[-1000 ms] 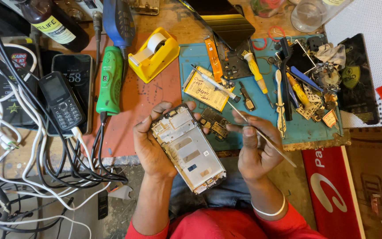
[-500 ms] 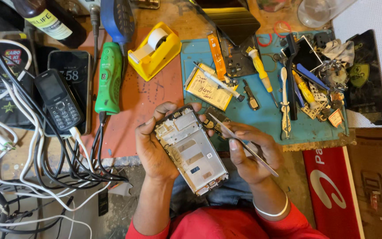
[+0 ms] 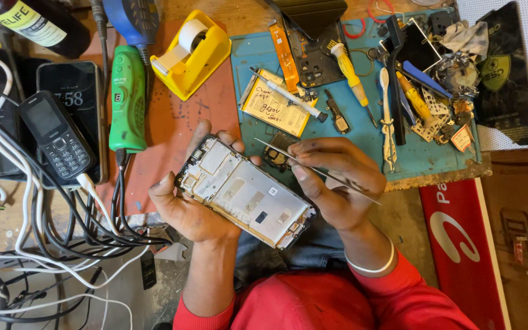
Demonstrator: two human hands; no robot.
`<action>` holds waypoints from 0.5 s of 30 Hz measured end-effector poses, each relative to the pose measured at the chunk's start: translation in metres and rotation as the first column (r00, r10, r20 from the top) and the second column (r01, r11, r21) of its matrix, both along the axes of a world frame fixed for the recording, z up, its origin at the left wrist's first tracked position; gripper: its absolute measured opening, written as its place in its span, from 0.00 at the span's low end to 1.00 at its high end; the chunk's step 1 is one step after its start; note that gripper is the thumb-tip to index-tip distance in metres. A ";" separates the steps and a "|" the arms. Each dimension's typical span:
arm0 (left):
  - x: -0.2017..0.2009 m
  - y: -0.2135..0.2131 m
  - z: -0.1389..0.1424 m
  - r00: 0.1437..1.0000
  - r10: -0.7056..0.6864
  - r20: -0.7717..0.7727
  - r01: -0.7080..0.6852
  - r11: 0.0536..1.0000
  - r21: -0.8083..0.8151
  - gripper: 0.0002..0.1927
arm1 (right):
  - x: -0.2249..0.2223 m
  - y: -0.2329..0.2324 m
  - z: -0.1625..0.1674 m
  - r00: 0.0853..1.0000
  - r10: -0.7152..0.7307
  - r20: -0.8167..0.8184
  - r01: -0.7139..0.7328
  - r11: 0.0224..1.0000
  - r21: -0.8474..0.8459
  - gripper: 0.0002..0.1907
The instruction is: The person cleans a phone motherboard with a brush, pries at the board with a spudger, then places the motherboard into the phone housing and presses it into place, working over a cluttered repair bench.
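My left hand (image 3: 184,208) grips an opened phone frame (image 3: 245,190), its silver inner side up, held slanted above the bench edge. My right hand (image 3: 337,180) pinches thin metal tweezers (image 3: 319,171) whose tip points up-left, just past the frame's top right corner. A small dark part (image 3: 276,154) lies on the blue mat (image 3: 249,146) right behind the tweezers' tip. A silver bangle sits on my right wrist.
On the blue mat lie a phone battery (image 3: 274,110), a yellow-handled screwdriver (image 3: 351,73) and a heap of tools and parts at the right. A yellow tape dispenser (image 3: 192,52), a green tool (image 3: 128,101), a black keypad phone (image 3: 57,137) and tangled cables (image 3: 44,238) fill the left.
The view has moved closer. My right hand has shifted left toward the frame's top, and the tweezers now lie flatter, tip pointing up-left.
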State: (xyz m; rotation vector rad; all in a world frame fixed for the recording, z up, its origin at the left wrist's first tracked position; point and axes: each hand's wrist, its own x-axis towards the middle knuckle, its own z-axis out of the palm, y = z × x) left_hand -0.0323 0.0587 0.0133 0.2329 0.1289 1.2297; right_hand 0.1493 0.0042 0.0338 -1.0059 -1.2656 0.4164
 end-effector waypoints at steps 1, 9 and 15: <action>-0.001 0.001 0.001 0.999 -0.040 -0.007 0.040 0.999 -0.010 0.39 | 0.000 0.000 0.000 0.999 0.008 -0.047 -0.009 1.000 -0.017 0.07; 0.004 0.004 0.003 0.978 -0.208 -0.030 0.209 0.977 0.042 0.41 | -0.007 -0.006 0.006 0.991 0.104 -0.085 -0.102 0.994 0.025 0.07; 0.007 0.005 0.004 0.973 -0.223 -0.064 0.223 0.975 -0.006 0.45 | -0.014 0.002 0.023 0.979 0.056 0.196 -0.062 0.998 0.024 0.08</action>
